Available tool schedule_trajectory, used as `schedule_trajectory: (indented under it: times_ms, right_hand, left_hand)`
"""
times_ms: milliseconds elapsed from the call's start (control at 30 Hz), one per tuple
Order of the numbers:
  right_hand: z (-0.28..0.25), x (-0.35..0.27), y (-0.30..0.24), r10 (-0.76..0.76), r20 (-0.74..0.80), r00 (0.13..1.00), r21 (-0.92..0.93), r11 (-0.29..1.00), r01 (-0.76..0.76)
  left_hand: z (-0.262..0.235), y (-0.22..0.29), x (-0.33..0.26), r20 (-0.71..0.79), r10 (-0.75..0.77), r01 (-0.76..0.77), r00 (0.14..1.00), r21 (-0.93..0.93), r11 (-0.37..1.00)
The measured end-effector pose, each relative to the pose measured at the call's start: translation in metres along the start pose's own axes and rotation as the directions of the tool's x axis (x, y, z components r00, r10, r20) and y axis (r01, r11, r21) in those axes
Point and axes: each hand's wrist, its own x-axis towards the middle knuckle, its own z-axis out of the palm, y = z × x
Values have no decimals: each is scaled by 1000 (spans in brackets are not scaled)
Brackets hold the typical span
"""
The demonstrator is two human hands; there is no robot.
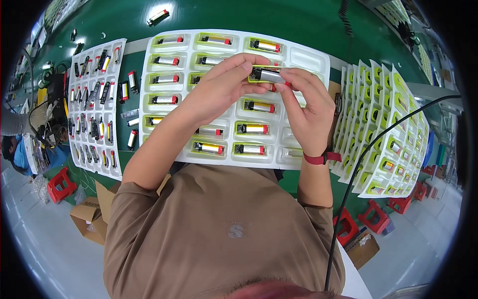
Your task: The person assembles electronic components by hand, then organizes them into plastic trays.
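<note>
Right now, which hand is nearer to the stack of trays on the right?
The right hand. It is left of the stack of trays, not touching it; the left hand is farther left, at the other end of the silver cylinder they hold.

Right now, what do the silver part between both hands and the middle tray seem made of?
Silver part: glossy, perhaps metal or foil, given its bright highlights. Middle tray: probably thin moulded plastic, satiny white, given its rounded pockets.

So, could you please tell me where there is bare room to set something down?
Green table lies bare beyond the middle tray, between the loose red-ended part and the coiled cord. Crowded: the left tray, the gap beside it, and the stacked trays at right.
</note>
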Motion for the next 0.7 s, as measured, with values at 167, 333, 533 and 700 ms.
schedule_trajectory:
  times_ms: [167, 333, 533, 700]
  right_hand:
    - [-6, 1, -12, -52, 68, 996, -110, 992, 59]
    - [-12, 3, -13, -85, 150, 985, -146, 983, 107]
    - [-7, 1, -5, -73, 132, 989, -121, 989, 89]
    - [-3, -8, 9, 20, 78, 997, 78, 997, -26]
  left_hand:
    - [-4, -3, -1, 2, -18, 18, 1000, 6, 1000]
    - [-5, -4, -1, 14, -17, 17, 1000, 53, 998]
    - [-5, -3, -3, 35, -43, 42, 998, 43, 998]
    - [2, -6, -1, -50, -52, 63, 997, 262, 963]
